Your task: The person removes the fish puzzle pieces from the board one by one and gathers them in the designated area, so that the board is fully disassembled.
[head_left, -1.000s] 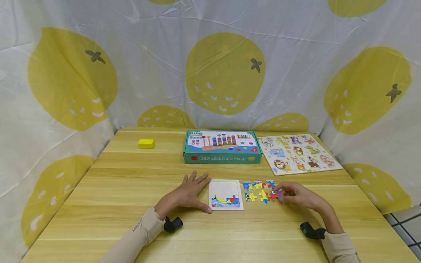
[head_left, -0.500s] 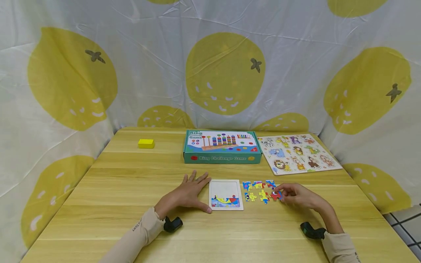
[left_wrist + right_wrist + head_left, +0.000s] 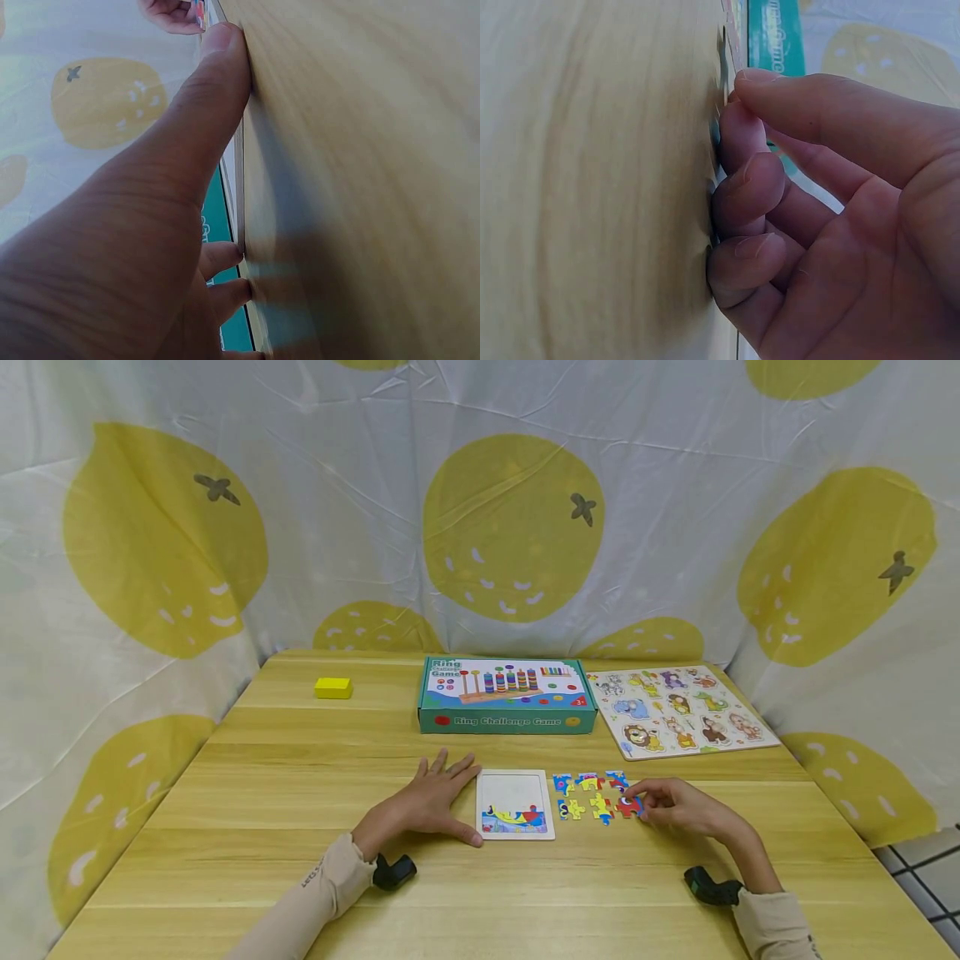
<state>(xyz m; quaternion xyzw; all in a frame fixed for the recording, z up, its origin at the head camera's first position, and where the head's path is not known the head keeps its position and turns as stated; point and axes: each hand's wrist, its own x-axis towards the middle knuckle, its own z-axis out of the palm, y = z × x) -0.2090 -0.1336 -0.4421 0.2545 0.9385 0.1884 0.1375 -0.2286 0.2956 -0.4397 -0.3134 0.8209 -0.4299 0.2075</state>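
Observation:
In the head view my left hand [image 3: 429, 800] lies on the table with its fingers spread. Its thumb and forefinger touch the left edge of a white puzzle tray [image 3: 517, 781]; the left wrist view shows the thumb [image 3: 217, 82] against that edge. Fitted puzzle pieces [image 3: 513, 818] fill the tray's near part. Right of the tray lie several loose jigsaw pieces [image 3: 573, 810] in blue, yellow and red. My right hand [image 3: 686, 806] pinches a red puzzle piece [image 3: 627, 808] at their right end, its other fingers [image 3: 750, 195] curled low by the tabletop. The wrist view mostly hides that piece.
A green Ring Challenge Game box [image 3: 508, 721] stands behind the tray. To its right lies an animal puzzle board [image 3: 663, 710]. A yellow block [image 3: 333, 687] sits at the back left. A lemon-print cloth [image 3: 360, 527] hangs behind the table.
Between the first frame and the middle one, the red piece turned a little and shifted slightly right under my right fingers. The left hand and the tray have stayed put.

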